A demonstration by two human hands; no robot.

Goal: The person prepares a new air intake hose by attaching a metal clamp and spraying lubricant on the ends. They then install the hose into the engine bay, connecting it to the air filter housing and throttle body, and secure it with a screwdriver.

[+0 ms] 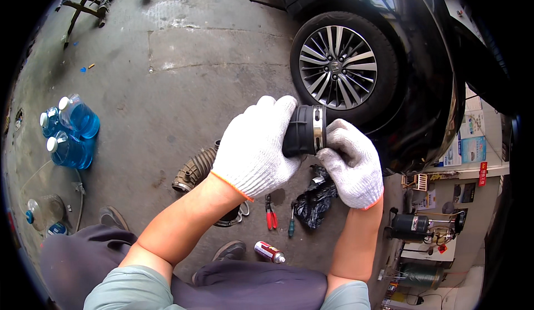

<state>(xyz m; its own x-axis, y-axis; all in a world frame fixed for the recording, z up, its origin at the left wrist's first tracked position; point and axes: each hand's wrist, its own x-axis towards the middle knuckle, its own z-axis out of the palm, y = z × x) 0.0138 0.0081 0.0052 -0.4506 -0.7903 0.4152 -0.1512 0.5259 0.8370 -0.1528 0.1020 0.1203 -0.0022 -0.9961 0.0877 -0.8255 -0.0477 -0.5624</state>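
Note:
My left hand [253, 143], in a white knit glove, wraps round a short black ribbed rubber hose [299, 131], held up above the floor. A silver metal hose clamp [318, 127] circles the hose's right end. My right hand [354, 162], gloved alike, has its fingers curled and its thumb and fingertips closed at the lower edge of that clamp. Below my left wrist, a brownish corrugated air hose [196, 169] lies on the floor, partly covered by my arm. Red-handled pliers [271, 215], a teal-handled screwdriver [291, 225] and a crumpled black plastic bag [316, 201] lie beneath my hands.
A dark car with its front wheel [338, 68] stands just ahead to the right. A red and white spray can [270, 251] lies near my knees. Several jugs of blue liquid [69, 148] and a clear jug [44, 210] are at left. Shop equipment [414, 226] lines the right side.

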